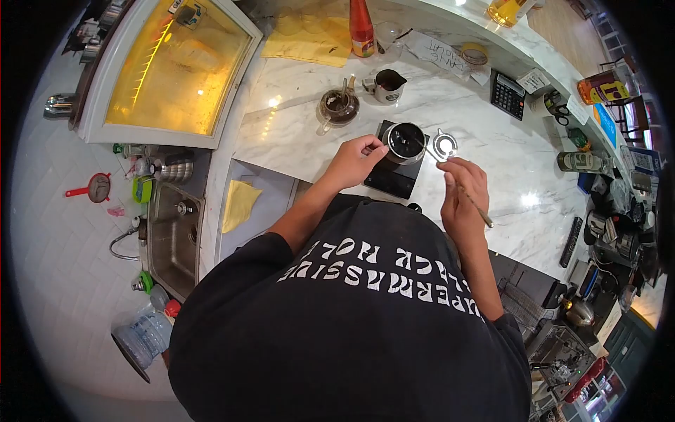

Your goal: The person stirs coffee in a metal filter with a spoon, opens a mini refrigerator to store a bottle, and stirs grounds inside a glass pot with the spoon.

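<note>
A metal cup (pixel 406 156) with dark liquid inside stands on a black kitchen scale (pixel 389 183). My left hand (pixel 357 163) is closed at the near left side of the cup, thumb and fingertips against its rim. In my right hand (pixel 464 190) is a long thin bar spoon (pixel 480 211), its lower end reaching into the dark liquid. Just right of the cup lies a small round metal piece (pixel 444 145). Behind the scale are a steel milk pitcher (pixel 389 90) and a glass teapot (pixel 339 107) with dark contents and a spoon in it.
On the marble counter (pixel 295 137) sit a red bottle (pixel 361 32), a calculator (pixel 508 96), a roll of tape (pixel 474 53) and a remote (pixel 571 241). To the left are a sink (pixel 174 239) and a yellow-lit glass-door cabinet (pixel 176 74). An espresso machine (pixel 562 359) is at lower right.
</note>
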Demonstrator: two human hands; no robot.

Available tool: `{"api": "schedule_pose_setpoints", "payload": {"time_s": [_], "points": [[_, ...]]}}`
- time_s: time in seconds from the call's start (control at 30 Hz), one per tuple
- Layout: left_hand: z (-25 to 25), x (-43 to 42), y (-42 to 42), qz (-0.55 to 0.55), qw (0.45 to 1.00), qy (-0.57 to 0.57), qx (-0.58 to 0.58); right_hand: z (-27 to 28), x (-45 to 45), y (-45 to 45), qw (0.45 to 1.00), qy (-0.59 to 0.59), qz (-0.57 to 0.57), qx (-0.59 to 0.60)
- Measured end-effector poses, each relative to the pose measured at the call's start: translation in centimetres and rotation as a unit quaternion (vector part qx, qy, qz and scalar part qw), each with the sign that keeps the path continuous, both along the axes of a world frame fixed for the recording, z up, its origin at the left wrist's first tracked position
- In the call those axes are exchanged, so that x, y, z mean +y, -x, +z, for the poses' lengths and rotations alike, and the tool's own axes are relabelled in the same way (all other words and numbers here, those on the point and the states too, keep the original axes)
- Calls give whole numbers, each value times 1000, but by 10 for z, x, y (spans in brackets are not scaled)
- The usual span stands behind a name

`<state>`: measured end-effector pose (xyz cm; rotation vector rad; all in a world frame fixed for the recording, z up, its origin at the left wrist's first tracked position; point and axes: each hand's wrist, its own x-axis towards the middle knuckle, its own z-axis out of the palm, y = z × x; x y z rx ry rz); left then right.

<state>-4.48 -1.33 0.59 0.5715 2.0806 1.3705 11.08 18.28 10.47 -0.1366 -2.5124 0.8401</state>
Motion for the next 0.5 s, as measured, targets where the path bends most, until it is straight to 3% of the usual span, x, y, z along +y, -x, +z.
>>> {"api": "schedule_pose_setpoints", "payload": {"time_s": [0.5], "points": [[-10,-4,2,8,1000,-18,-18,-1,7,-9,1000,1,10,5]]}}
